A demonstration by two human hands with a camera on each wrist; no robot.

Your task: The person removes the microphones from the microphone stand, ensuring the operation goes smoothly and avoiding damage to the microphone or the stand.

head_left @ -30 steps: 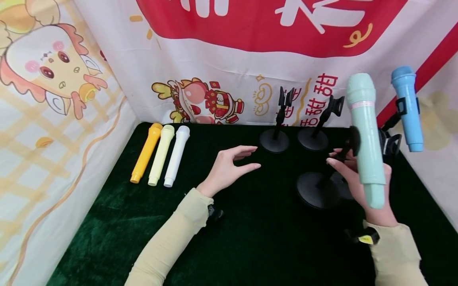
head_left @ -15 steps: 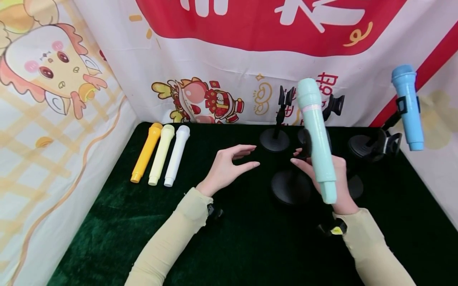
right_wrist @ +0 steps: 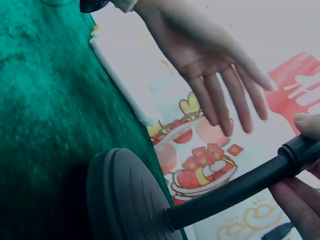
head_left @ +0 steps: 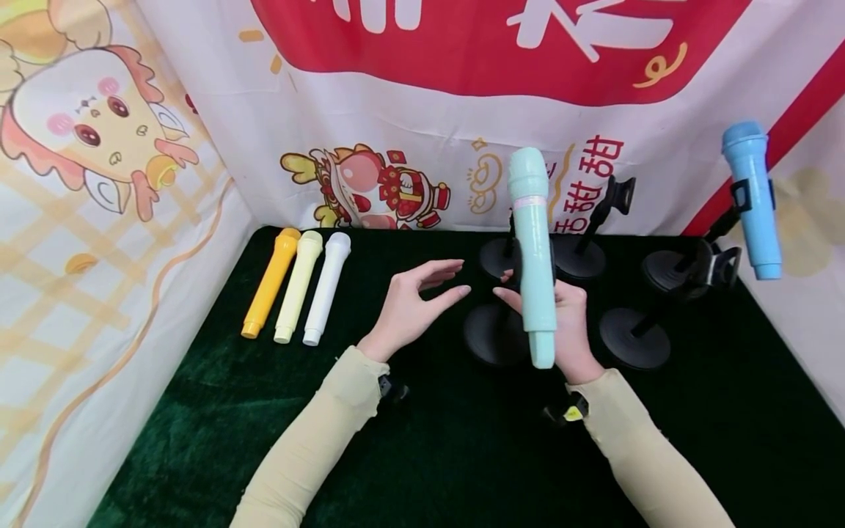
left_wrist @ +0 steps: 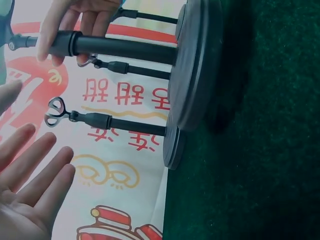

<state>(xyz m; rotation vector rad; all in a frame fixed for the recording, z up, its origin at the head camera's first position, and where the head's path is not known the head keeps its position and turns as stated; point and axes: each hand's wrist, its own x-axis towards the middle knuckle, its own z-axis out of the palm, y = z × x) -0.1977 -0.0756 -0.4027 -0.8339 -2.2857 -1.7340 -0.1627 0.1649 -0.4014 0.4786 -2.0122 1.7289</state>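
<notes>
A mint-green microphone (head_left: 535, 264) sits in the clip of a black stand, whose round base (head_left: 491, 336) is near the middle of the cloth. My right hand (head_left: 571, 330) grips that stand's pole, partly hidden behind the microphone; in the right wrist view thumb and fingers (right_wrist: 295, 200) pinch the collar above the pole (right_wrist: 225, 192). In the left wrist view the base (left_wrist: 192, 70) hangs slightly off the cloth. Just left of the stand my left hand (head_left: 412, 304) is held with fingers extended and thumb apart, touching nothing; its palm (right_wrist: 205, 60) faces the stand.
Orange (head_left: 270, 282), pale yellow (head_left: 298, 286) and white (head_left: 326, 288) microphones lie on the left of the green cloth (head_left: 422, 455). Bare stands (head_left: 579, 257) (head_left: 635, 339) stand at the back and right. A blue microphone (head_left: 752, 202) is clipped in a stand at the far right.
My right hand has carried the stand with the mint-green microphone leftward, from the right side to near the middle. My left hand has shifted only slightly. The bare stand at the right is now uncovered.
</notes>
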